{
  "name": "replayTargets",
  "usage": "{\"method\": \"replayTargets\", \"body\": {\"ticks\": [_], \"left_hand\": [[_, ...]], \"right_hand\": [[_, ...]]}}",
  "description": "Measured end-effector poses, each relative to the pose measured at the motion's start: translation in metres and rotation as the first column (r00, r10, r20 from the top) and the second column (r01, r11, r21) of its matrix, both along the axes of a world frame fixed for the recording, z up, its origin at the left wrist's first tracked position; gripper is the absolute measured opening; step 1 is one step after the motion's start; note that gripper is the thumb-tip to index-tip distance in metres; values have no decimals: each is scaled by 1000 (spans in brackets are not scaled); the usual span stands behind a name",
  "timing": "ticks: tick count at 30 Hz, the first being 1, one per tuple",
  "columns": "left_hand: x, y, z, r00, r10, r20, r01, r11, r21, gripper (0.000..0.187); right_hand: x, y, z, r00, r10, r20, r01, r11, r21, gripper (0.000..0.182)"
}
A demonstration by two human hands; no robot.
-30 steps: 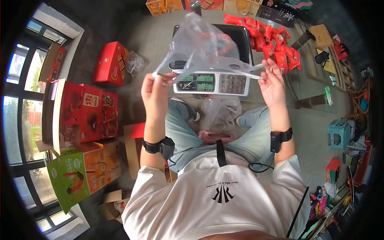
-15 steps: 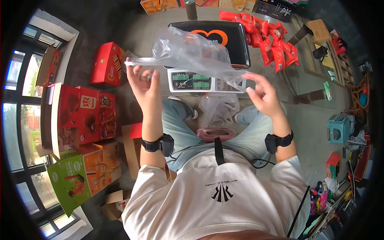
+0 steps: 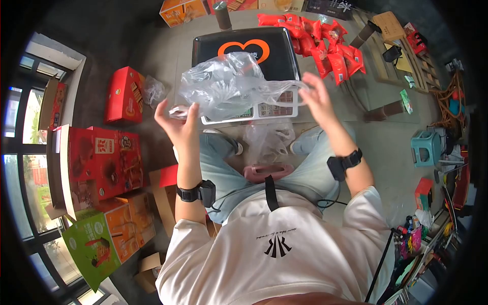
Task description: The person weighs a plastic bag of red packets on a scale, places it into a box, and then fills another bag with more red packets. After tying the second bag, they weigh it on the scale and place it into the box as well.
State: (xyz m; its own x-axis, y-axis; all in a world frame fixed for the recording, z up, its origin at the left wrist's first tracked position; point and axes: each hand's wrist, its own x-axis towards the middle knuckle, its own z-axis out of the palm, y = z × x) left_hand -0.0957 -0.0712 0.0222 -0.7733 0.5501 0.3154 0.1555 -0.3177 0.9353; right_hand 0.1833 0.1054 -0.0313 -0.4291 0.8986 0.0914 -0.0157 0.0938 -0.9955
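A clear plastic bag (image 3: 223, 81) is stretched between my two hands, crumpled and puffed out on the left. My left hand (image 3: 180, 129) has curled fingers around the bag's left edge, thumb and forefinger standing apart. My right hand (image 3: 317, 99) pinches the bag's narrow, gathered right end. Under the bag lies a digital scale, its black tray (image 3: 206, 48) bearing an orange heart shape. The scale's keypad (image 3: 277, 108) shows beside my right hand; the bag covers most of the display.
Several red packets (image 3: 338, 63) lie right of the scale. A second plastic bag (image 3: 267, 140) hangs below the scale, above a pink object (image 3: 264, 173) between my legs. Red boxes (image 3: 124, 94) and open cartons (image 3: 101, 152) stand left. A blue stool (image 3: 427, 147) is at right.
My left hand has come down, and the bag has bunched up from a taut sheet. My right hand has risen slightly, still on its end. The view has shifted somewhat.
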Motion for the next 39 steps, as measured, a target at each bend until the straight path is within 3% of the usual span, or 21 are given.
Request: {"method": "replayTargets", "body": {"ticks": [3, 5, 7, 8, 9, 10, 11, 12, 13, 15, 17, 19, 21, 23, 24, 25, 27, 29, 32, 36, 39], "left_hand": [[-3, -7, -12, 989, -149, -5, 147, 978, -151, 32], [5, -6, -14, 987, -162, 14, 163, 976, -143, 25], [7, -6, -21, 955, -293, 55, 298, 942, -153, 23], [11, -5, -21, 956, -288, 64, 295, 935, -196, 20], [16, -4, -20, 956, -288, 60, 294, 936, -193, 20], [20, -3, -18, 951, -296, 85, 307, 935, -176, 19], [22, -2, -16, 945, -307, 109, 322, 933, -161, 18], [22, -1, -15, 949, -300, 95, 312, 937, -159, 16], [21, 1, -15, 950, -299, 93, 311, 938, -156, 16], [19, 2, -20, 939, -230, 257, 242, 970, -19, 16], [14, 4, -29, 934, -235, 268, 232, 972, 45, 17], [13, 6, -35, 866, -213, 453, 153, 974, 165, 18], [14, 7, -41, 844, -242, 479, 159, 965, 208, 18], [22, 12, -38, 814, -309, 491, 189, 941, 280, 17], [25, 14, -42, 818, -339, 465, 243, 936, 255, 15], [30, 15, -45, 821, -372, 433, 294, 926, 238, 14], [44, 17, -39, 825, -391, 408, 360, 920, 154, 14], [55, 19, -37, 831, -407, 380, 386, 913, 132, 13], [61, 18, -41, 832, -413, 370, 415, 907, 80, 13], [63, 14, -48, 835, -399, 378, 419, 907, 33, 15], [66, 17, -50, 839, -365, 404, 410, 912, -27, 12]], "right_hand": [[11, 70, -42, 965, -261, -22, 262, 956, 129, 55], [30, 140, -83, 944, -325, 55, 310, 932, 188, 56], [44, 169, -75, 857, -431, 281, 208, 790, 577, 56], [44, 170, -61, 801, -515, 305, 195, 706, 681, 56], [45, 170, -47, 802, -516, 300, 196, 703, 683, 56], [45, 171, -36, 834, -379, 401, 106, 823, 559, 59], [46, 173, -31, 849, -226, 477, 11, 911, 413, 61], [47, 179, -40, 899, 38, 435, -121, 979, 165, 73], [46, 174, -38, 900, 37, 435, -122, 978, 169, 73], [41, 154, -28, 698, -176, 694, -177, 897, 405, 82], [49, 158, -21, 643, -136, 754, -219, 911, 351, 88], [60, 173, -21, 416, -236, 878, -300, 876, 377, 89], [64, 183, -28, 469, -308, 828, -199, 876, 439, 89], [63, 189, -38, 313, -486, 816, 99, 871, 481, 86], [62, 189, -43, 331, -392, 858, 167, 919, 356, 85], [62, 191, -59, 395, -414, 820, 212, 910, 357, 85], [50, 179, -66, 290, -476, 830, 134, 879, 458, 85], [43, 171, -85, 291, -540, 790, 114, 839, 531, 81], [41, 160, -101, 323, -801, 504, 122, 563, 817, 70], [48, 154, -100, 339, -783, 521, 113, 584, 804, 64], [58, 151, -102, 423, -764, 487, 103, 574, 812, 54]]}}
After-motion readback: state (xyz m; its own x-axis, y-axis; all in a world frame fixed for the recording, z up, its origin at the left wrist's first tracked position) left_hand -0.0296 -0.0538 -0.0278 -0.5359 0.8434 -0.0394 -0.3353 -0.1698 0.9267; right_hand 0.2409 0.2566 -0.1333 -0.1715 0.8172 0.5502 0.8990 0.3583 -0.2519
